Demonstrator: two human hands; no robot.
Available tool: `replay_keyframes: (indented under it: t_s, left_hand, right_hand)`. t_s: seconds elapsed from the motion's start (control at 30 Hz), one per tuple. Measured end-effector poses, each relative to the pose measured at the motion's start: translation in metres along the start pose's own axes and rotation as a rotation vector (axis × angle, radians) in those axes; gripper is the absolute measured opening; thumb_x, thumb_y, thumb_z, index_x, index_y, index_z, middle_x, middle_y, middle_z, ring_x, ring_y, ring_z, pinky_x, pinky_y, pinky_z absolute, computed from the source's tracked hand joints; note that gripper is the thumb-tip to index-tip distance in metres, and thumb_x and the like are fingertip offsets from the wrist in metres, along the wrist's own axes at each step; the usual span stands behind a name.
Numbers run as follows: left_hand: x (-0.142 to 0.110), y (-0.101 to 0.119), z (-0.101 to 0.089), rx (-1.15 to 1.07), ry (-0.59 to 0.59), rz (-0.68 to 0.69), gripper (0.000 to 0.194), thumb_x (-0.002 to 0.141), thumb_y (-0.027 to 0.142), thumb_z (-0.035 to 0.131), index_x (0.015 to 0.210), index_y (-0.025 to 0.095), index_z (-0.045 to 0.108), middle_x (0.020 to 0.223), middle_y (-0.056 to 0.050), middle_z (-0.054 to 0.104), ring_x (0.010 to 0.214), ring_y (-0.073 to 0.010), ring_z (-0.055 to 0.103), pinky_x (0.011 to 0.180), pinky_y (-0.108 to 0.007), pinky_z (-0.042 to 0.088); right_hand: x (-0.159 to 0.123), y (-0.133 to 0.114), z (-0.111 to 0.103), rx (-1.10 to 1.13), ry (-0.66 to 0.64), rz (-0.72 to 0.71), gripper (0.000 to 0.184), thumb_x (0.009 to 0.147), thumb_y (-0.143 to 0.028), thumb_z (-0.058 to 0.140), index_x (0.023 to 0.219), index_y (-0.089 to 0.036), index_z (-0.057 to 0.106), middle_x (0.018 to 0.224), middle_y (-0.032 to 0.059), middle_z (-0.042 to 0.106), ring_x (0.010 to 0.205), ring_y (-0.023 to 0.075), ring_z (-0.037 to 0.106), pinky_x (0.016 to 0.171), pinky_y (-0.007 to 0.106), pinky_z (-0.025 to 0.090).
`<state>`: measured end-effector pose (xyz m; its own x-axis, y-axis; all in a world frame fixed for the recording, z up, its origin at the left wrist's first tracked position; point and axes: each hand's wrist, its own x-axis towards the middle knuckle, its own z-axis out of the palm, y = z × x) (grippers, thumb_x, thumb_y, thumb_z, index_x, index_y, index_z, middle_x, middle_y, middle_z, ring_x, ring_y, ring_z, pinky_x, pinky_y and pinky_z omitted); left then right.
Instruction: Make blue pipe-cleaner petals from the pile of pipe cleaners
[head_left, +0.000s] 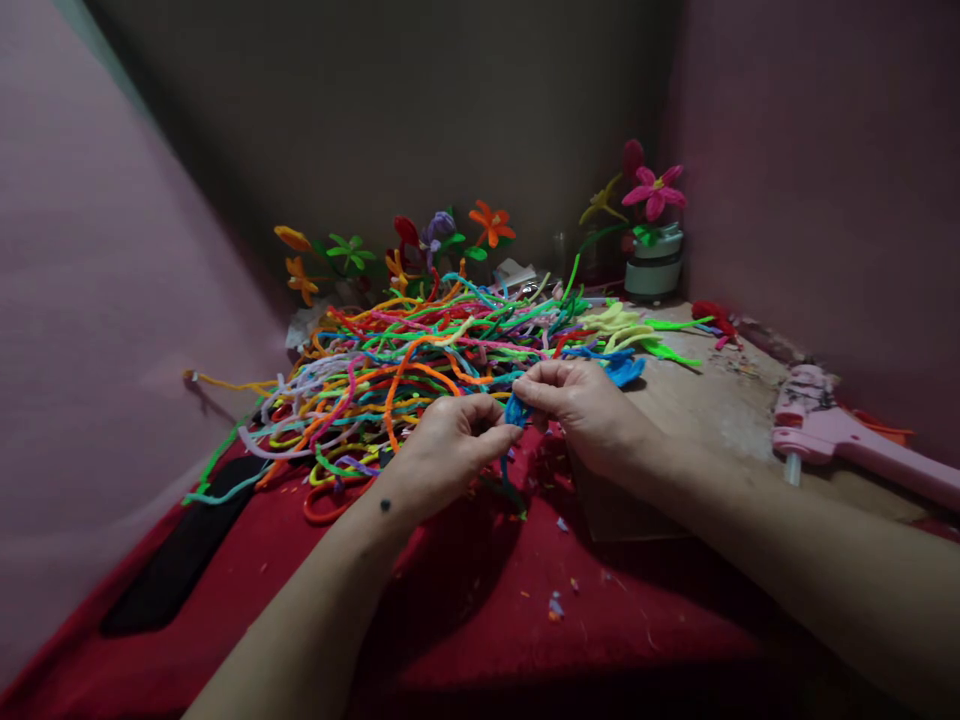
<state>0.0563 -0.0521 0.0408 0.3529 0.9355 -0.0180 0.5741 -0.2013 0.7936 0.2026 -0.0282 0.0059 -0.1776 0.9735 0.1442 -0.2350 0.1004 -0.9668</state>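
Between my two hands is a bent blue pipe cleaner (516, 410), held just above the red cloth. My left hand (454, 445) pinches it from the left, thumb and fingers closed at its lower part. From the right, my right hand (589, 410) grips its upper part between thumb and forefinger. A thin dark end hangs below the fingers. Close behind my right hand lie more blue pipe cleaner pieces (624, 368), shaped like petals. Beyond both hands spreads a large heap of pipe cleaners (420, 350) in many colours.
Red cloth (600, 620) covers the table, dotted with fuzz scraps. A cardboard sheet (697, 440) lies at right, with a pink glue gun (832, 430) on it. A black flat strip (180, 560) lies left. Pipe cleaner flowers (491, 224) and a pale jar (654, 265) stand behind.
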Motion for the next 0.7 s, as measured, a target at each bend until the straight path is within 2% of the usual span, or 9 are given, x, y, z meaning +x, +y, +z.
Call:
replay_keyframes:
  t_s: [0.13, 0.3, 0.43, 0.57, 0.7]
  left_hand:
    - [-0.0001, -0.0008, 0.0002, -0.024, -0.015, 0.014, 0.022, 0.072, 0.030, 0.057, 0.060, 0.014, 0.049, 0.055, 0.005, 0.038, 0.051, -0.0063, 0.032, 0.047, -0.019, 0.026]
    - [0.0000, -0.0015, -0.0017, -0.119, -0.017, 0.036, 0.022, 0.070, 0.029, 0.061, 0.059, 0.014, 0.050, 0.056, 0.006, 0.038, 0.052, -0.0057, 0.031, 0.048, -0.019, 0.026]
    - [0.0005, -0.0026, -0.0032, -0.038, -0.004, 0.047, 0.023, 0.071, 0.032, 0.061, 0.060, 0.014, 0.054, 0.056, 0.005, 0.039, 0.054, -0.0066, 0.032, 0.051, -0.020, 0.027]
    - [0.0012, -0.0040, -0.0030, 0.025, -0.016, 0.058, 0.025, 0.074, 0.038, 0.058, 0.067, 0.014, 0.060, 0.058, 0.004, 0.042, 0.057, -0.0081, 0.035, 0.053, -0.021, 0.028]
    - [0.0019, -0.0064, -0.0029, 0.042, -0.010, 0.090, 0.026, 0.074, 0.039, 0.057, 0.065, 0.015, 0.059, 0.058, 0.004, 0.041, 0.057, -0.0085, 0.034, 0.053, -0.021, 0.028]
  right_hand:
    - [-0.0024, -0.0022, 0.0008, -0.072, 0.032, -0.089, 0.020, 0.070, -0.027, 0.060, 0.057, -0.015, 0.050, 0.053, -0.0050, 0.046, 0.049, 0.0062, 0.038, 0.050, 0.023, 0.029]
    - [-0.0025, -0.0050, -0.0002, 0.017, 0.007, -0.025, 0.022, 0.070, -0.030, 0.060, 0.058, -0.016, 0.049, 0.049, -0.0058, 0.044, 0.045, 0.0060, 0.036, 0.045, 0.023, 0.026]
    - [-0.0011, -0.0030, 0.0005, 0.106, -0.002, 0.020, 0.023, 0.069, -0.029, 0.062, 0.057, -0.016, 0.048, 0.046, -0.0060, 0.043, 0.041, 0.0055, 0.035, 0.043, 0.023, 0.024]
    - [-0.0004, 0.0008, 0.0001, 0.134, -0.001, -0.020, 0.020, 0.072, -0.027, 0.059, 0.059, -0.016, 0.048, 0.046, -0.0064, 0.043, 0.040, 0.0052, 0.036, 0.042, 0.022, 0.024]
    - [-0.0005, 0.0008, -0.0004, 0.103, -0.008, -0.042, 0.020, 0.075, -0.026, 0.056, 0.060, -0.017, 0.047, 0.045, -0.0067, 0.043, 0.040, 0.0054, 0.037, 0.042, 0.022, 0.025]
